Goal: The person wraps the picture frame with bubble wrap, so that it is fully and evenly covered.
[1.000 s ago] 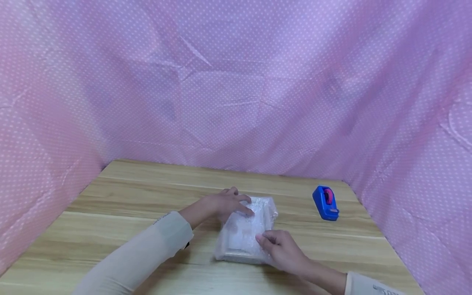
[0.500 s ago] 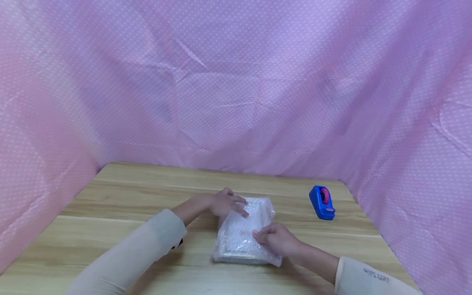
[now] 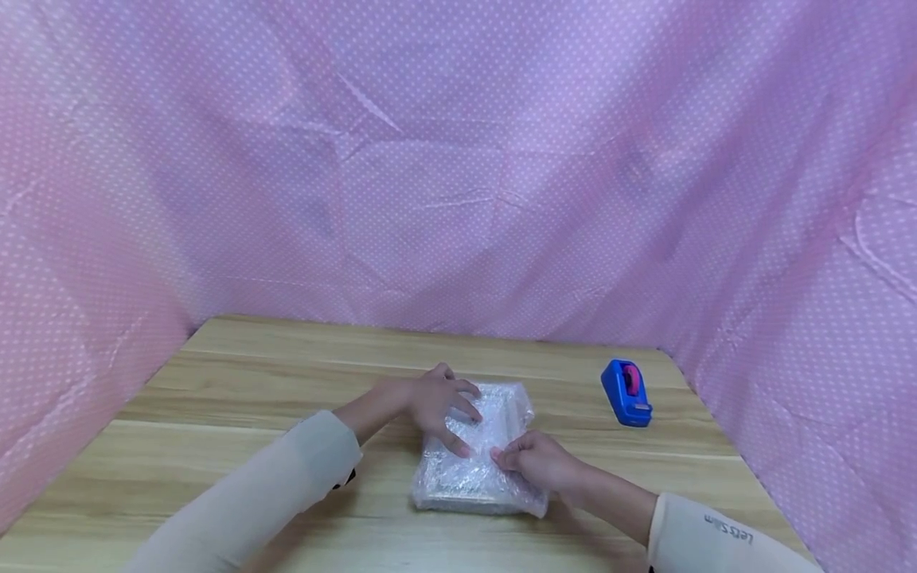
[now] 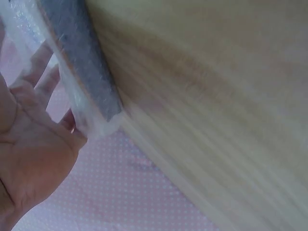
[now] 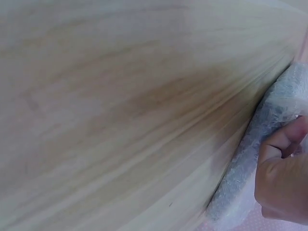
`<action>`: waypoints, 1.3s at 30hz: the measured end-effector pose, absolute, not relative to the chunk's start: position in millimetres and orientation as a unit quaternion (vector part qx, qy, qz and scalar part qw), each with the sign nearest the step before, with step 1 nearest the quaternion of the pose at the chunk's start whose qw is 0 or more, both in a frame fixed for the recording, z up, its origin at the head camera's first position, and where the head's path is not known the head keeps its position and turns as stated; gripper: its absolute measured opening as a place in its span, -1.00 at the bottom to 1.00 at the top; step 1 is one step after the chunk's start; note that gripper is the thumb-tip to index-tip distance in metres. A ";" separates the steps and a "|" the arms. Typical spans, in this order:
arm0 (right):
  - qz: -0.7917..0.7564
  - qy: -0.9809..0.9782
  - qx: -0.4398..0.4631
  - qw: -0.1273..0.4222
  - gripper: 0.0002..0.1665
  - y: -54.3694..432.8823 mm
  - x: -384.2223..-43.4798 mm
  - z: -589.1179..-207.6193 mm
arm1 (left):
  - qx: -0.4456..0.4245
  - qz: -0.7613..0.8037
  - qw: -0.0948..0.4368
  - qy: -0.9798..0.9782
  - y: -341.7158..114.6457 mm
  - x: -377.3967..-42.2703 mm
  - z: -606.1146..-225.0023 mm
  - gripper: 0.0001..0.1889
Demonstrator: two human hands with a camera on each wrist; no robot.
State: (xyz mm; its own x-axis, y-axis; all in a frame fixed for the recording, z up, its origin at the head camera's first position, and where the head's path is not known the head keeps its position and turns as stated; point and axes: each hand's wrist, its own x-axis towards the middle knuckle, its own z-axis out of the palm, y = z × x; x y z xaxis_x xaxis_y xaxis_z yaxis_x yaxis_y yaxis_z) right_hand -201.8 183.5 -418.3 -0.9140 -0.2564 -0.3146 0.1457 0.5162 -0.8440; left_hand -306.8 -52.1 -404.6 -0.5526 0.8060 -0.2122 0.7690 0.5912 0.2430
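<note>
A flat rectangular item in clear bubble wrap (image 3: 466,481) lies on the wooden table, with dark grey showing along one side in the left wrist view. My left hand (image 3: 435,403) rests on its upper left part, fingers spread and thumb reaching toward the middle. In the left wrist view, the palm of that hand (image 4: 36,139) faces the wrapped edge, fingertips at the film. From the right side my right hand (image 3: 540,461) pinches the film between thumb and curled fingers near the middle. The right wrist view has this hand (image 5: 284,178) beside the bubbly side of the package.
A blue tape dispenser (image 3: 626,394) with a pink roll stands to the right on the wooden table (image 3: 286,382). Pink polka-dot cloth (image 3: 444,199) hangs behind the table and on both sides.
My left thumb has come out over the top of the wrap. The right hand keeps its pinch, and the film at the lower right corner spreads farther out than a second ago.
</note>
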 end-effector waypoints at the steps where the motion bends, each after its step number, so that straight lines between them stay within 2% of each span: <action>1: -0.490 0.847 -0.034 0.205 -0.62 183.5 -201.9 -418.1 | 0.455 0.060 0.137 0.878 -52.1 -306.1 -406.1 -0.23; 4: -0.475 0.856 -0.061 0.195 -0.54 184.8 -201.5 -417.9 | 0.476 0.037 0.094 0.874 -50.4 -303.9 -410.2 -0.22; 7: -0.425 0.884 -0.121 0.151 -0.48 188.6 -201.6 -418.3 | 0.487 0.005 0.061 0.872 -47.2 -302.3 -415.2 -0.22; 10: -0.371 0.903 -0.191 0.104 -0.59 196.1 -202.9 -417.2 | 0.479 -0.004 0.054 0.876 -44.1 -299.9 -417.5 -0.24; 12: -0.347 0.902 -0.241 0.092 -0.68 203.2 -204.4 -414.8 | 0.472 0.001 0.052 0.880 -42.5 -298.6 -417.4 -0.27; 13: -0.336 0.899 -0.264 0.091 -0.64 207.3 -205.1 -413.1 | 0.471 0.001 0.050 0.880 -42.0 -298.0 -417.1 -0.28; 15: -0.309 0.895 -0.310 0.085 -0.44 215.0 -206.4 -409.9 | 0.472 -0.001 0.046 0.880 -41.1 -297.2 -415.6 -0.30; 18: -0.229 0.902 -0.365 0.039 -0.16 222.8 -208.6 -407.4 | 0.476 -0.006 0.043 0.879 -41.5 -297.2 -413.8 -0.32; 21: -0.144 0.905 -0.400 -0.024 -0.07 226.1 -213.2 -409.0 | 0.475 -0.005 0.049 0.879 -43.6 -298.6 -412.8 -0.32; 23: -0.108 0.903 -0.415 -0.040 -0.02 227.4 -218.3 -411.3 | 0.473 -0.001 0.056 0.879 -45.4 -299.7 -412.3 -0.31; 26: -0.089 0.902 -0.421 -0.030 0.07 228.0 -227.7 -413.9 | 0.469 0.007 0.064 0.881 -47.8 -300.6 -412.1 -0.29; 31: -0.113 0.912 -0.392 0.036 0.21 230.0 -237.0 -417.9 | 0.476 0.021 0.062 0.877 -48.3 -299.1 -412.7 -0.30; 35: -0.141 0.906 -0.394 0.061 0.15 229.8 -236.8 -419.5 | 0.470 0.020 0.056 0.881 -47.6 -297.8 -414.2 -0.31; 39: -0.140 0.899 -0.411 0.061 -0.04 225.8 -236.2 -417.8 | 0.458 0.019 0.052 0.887 -49.3 -298.1 -415.6 -0.31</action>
